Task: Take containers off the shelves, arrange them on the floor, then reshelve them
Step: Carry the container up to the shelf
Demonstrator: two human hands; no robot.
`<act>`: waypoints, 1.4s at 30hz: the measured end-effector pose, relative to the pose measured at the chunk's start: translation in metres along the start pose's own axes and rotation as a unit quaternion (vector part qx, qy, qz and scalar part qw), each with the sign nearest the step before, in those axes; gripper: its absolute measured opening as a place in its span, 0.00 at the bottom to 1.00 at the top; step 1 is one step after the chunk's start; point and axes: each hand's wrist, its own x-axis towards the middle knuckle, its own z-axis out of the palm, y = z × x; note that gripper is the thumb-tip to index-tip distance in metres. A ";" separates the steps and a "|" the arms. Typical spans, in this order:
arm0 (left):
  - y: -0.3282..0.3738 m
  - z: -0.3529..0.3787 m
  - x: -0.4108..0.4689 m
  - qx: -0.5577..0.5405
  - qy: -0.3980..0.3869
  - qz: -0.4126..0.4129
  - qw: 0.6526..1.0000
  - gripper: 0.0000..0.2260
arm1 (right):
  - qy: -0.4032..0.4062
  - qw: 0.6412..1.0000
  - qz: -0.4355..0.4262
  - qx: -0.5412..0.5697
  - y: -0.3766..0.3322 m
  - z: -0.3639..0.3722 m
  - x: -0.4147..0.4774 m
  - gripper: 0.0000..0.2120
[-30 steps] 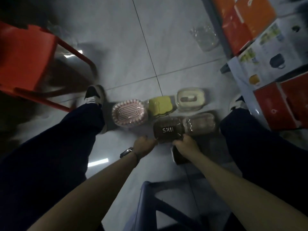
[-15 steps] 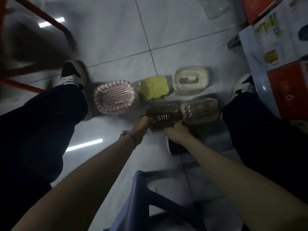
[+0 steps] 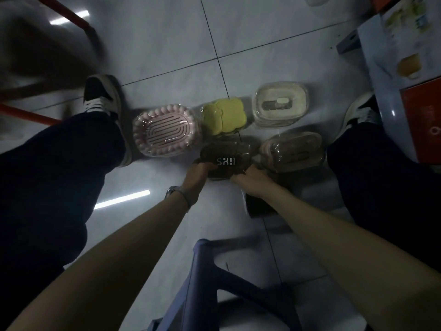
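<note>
Five wrapped containers sat on the floor (image 3: pixel 250 32): one pink container (image 3: pixel 167 130), one yellow container (image 3: pixel 223 115) and one clear container (image 3: pixel 280 105) behind, two brown in front. The left hand (image 3: pixel 199 174) and right hand (image 3: pixel 250 181), fingers curled, gripped the lettered brown container (image 3: pixel 225 161) beside the plain brown container (image 3: pixel 292 151).

Open tiled floor (image 3: pixel 250 32) beyond containers — widest free room. Far row close-packed: pink container (image 3: pixel 167 131), yellow container (image 3: pixel 223 115), cream container (image 3: pixel 280 105). Near row: lettered brown container (image 3: pixel 225 158), second brown container (image 3: pixel 292 151). Left flank blocked by left shoe (image 3: pixel 102 96), right by boxes (image 3: pixel 405 56). Near side — blue stool (image 3: pixel 205 271), dark object (image 3: pixel 259 209).
</note>
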 end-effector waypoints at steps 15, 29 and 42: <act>-0.015 -0.011 0.022 -0.022 -0.039 -0.027 0.999 0.06 | 0.012 0.977 0.019 0.210 -0.008 -0.010 0.033 0.31; -0.001 -0.026 -0.031 0.001 -0.051 -0.050 0.997 0.16 | 0.018 0.983 -0.041 0.180 -0.020 -0.012 -0.023 0.22; 0.074 -0.041 -0.159 0.069 -0.094 0.070 0.991 0.10 | 0.047 0.969 -0.113 0.213 -0.039 -0.047 -0.146 0.33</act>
